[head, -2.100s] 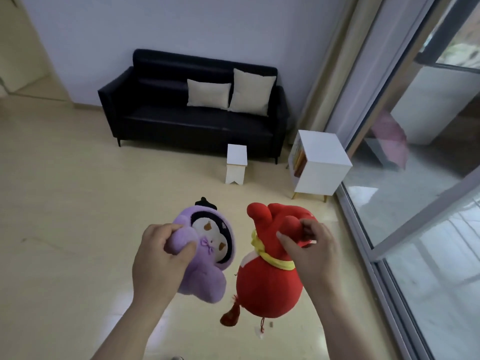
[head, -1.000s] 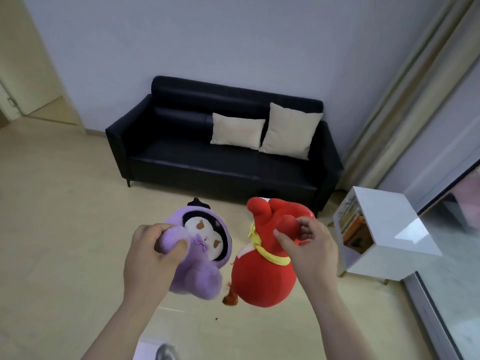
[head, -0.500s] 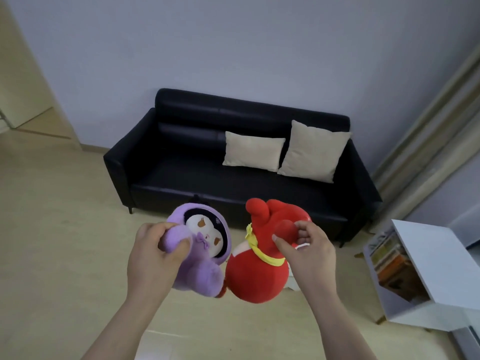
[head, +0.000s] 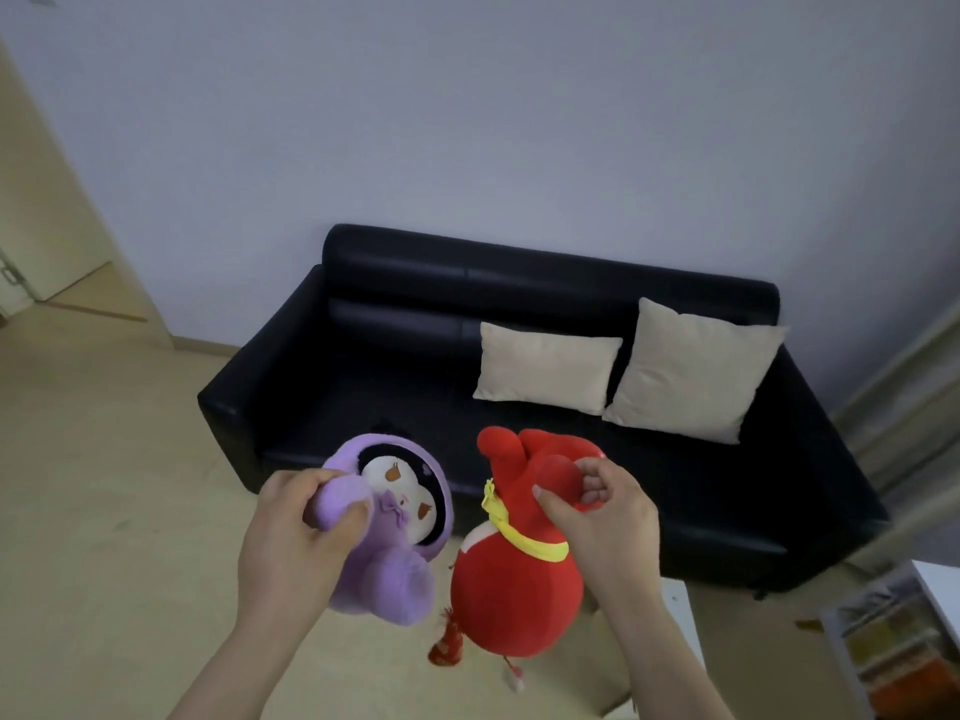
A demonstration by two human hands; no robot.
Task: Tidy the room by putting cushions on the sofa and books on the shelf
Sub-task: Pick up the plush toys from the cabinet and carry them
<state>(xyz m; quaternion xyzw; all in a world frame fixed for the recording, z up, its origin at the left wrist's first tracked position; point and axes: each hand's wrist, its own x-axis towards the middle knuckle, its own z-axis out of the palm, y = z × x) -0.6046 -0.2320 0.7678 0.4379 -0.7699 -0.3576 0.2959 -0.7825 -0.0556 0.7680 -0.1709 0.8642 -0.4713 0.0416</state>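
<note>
Just beyond both hands stood the black sofa (head: 395, 324); left hand (head: 291, 537) gripped the purple plush cushion (head: 395, 579), right hand (head: 602, 517) pinched the red plush cushion (head: 514, 595) by its top, and both likely wanted carrying over the seat edge before release.

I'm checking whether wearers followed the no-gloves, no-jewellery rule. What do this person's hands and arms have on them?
Nothing worn shows. The left hand and right hand are bare: no gloves, rings or watch visible. The left forearm and right forearm are bare to the picture's bottom edge, with no sleeve or cuff in view.
</note>
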